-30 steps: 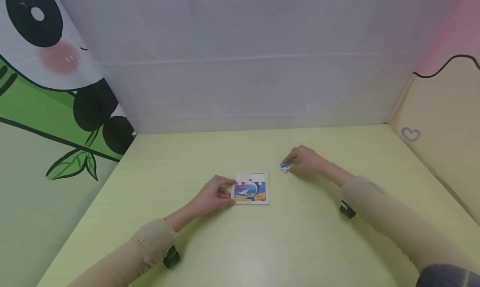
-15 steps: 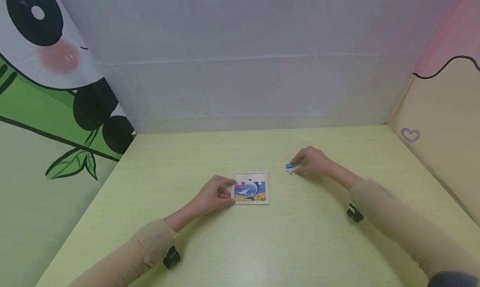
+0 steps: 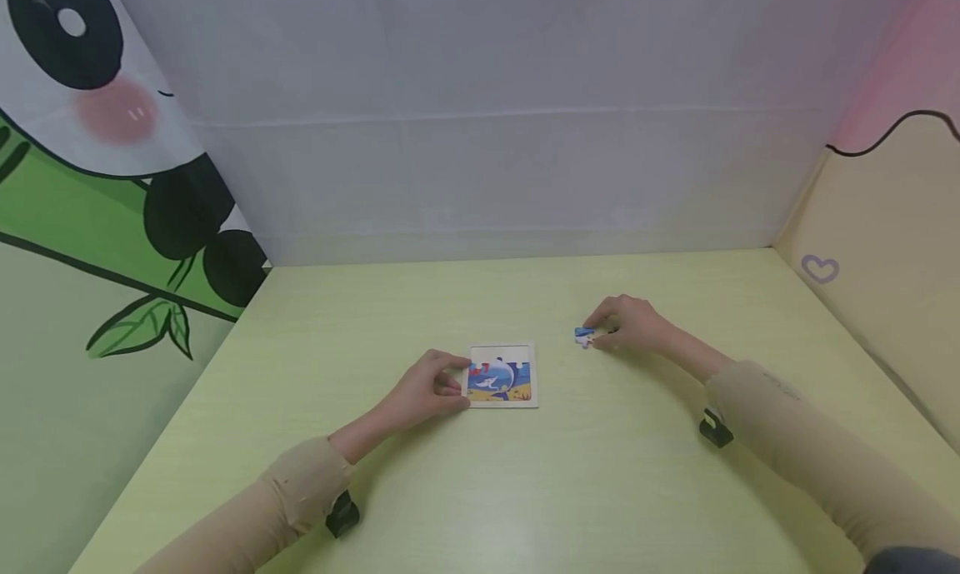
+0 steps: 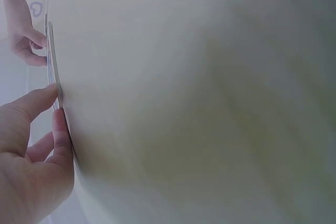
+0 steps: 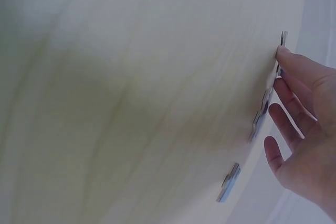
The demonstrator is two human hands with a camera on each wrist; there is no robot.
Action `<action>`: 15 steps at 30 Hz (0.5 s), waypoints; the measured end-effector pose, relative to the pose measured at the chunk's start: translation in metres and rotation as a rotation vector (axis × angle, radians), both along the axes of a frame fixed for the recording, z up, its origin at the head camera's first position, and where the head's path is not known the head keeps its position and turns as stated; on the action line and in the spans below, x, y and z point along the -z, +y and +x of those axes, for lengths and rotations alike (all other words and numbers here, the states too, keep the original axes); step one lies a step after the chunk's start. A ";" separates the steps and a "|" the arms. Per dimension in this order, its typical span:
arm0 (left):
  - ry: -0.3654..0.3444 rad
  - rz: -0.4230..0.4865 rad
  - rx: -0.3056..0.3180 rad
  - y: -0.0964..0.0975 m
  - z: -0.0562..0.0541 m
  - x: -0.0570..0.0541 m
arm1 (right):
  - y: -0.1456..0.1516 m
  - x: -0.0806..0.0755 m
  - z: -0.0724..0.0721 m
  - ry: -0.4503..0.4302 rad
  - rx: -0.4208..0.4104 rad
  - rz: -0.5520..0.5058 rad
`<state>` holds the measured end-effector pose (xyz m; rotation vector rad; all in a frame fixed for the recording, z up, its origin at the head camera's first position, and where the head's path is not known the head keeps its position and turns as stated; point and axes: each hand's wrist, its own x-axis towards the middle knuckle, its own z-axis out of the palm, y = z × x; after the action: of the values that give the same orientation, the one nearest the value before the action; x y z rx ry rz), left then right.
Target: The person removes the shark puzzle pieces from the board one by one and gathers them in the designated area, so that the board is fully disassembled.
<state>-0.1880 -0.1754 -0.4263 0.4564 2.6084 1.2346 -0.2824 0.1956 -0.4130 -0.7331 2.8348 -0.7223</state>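
A small square jigsaw puzzle tray (image 3: 501,405) with a white rim lies on the table, its lower part filled with a dolphin-and-sea picture (image 3: 495,381); a white strip shows along its top. My left hand (image 3: 420,393) grips the tray's left edge between thumb and finger. To the right and slightly farther back, my right hand (image 3: 632,324) pinches a blue and white puzzle piece (image 3: 583,337) at the table surface. Seen edge-on in the right wrist view, that piece (image 5: 284,38) is partly hidden by the thumb.
Two more edge-on shapes, a puzzle piece (image 5: 261,113) and a blue-edged puzzle piece (image 5: 229,183), lie near my right fingers in the right wrist view. A pale wall (image 3: 510,182) stands behind the table (image 3: 480,482), with printed panels at both sides.
My right hand has slid a little to the right with the puzzle piece, away from the tray. The left hand and tray stay in place.
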 end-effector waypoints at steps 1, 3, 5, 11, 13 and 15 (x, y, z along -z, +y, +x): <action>0.001 -0.002 -0.001 0.000 0.000 0.000 | 0.001 0.000 0.000 0.003 -0.001 0.000; -0.004 -0.004 -0.004 0.001 0.000 -0.001 | 0.001 0.000 0.000 0.005 0.000 0.001; -0.009 -0.002 -0.008 0.001 0.000 -0.001 | 0.002 0.001 0.000 0.010 -0.003 0.001; -0.002 -0.002 -0.010 0.001 0.000 -0.001 | 0.002 0.000 -0.001 -0.005 0.011 -0.011; -0.007 -0.001 -0.017 0.002 0.000 -0.001 | 0.001 0.000 0.000 -0.011 0.015 -0.013; -0.009 0.001 -0.019 0.003 0.000 -0.001 | 0.001 -0.001 0.000 -0.017 0.018 -0.011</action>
<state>-0.1881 -0.1727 -0.4257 0.4267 2.6111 1.2406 -0.2824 0.1969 -0.4123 -0.7004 2.8280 -0.7441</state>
